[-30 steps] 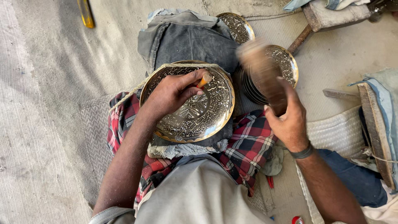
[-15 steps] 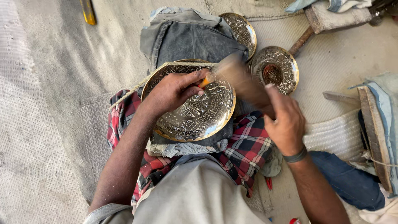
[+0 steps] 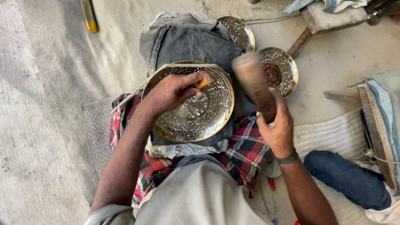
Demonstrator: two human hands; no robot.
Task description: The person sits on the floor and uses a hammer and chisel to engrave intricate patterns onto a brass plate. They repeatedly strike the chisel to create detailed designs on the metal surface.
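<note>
Change: since half a second ago we see our right hand [image 3: 277, 131] swing the wooden mallet [image 3: 253, 83] a little lower and nearer the engraved brass plate [image 3: 189, 104]; the mallet head is blurred with motion.
Left hand: our left hand [image 3: 171, 91] lies on the plate's upper half, fingers pinched around a small orange-tipped punch [image 3: 204, 81] set against the metal.
Right hand: fingers clenched round the mallet's handle, a dark band on the wrist.
Plate: it rests on our lap, on a grey pad over a red checked cloth [image 3: 246, 150].
Other vessels: two more patterned brass dishes [image 3: 283, 66] lie on the floor beyond the lap, one partly under folded denim [image 3: 187, 39]; we see nothing in them.
Surface: pale woven matting [image 3: 37, 125] and dusty ground; a yellow-handled tool [image 3: 89, 16] lies near the mat's top left.
</note>
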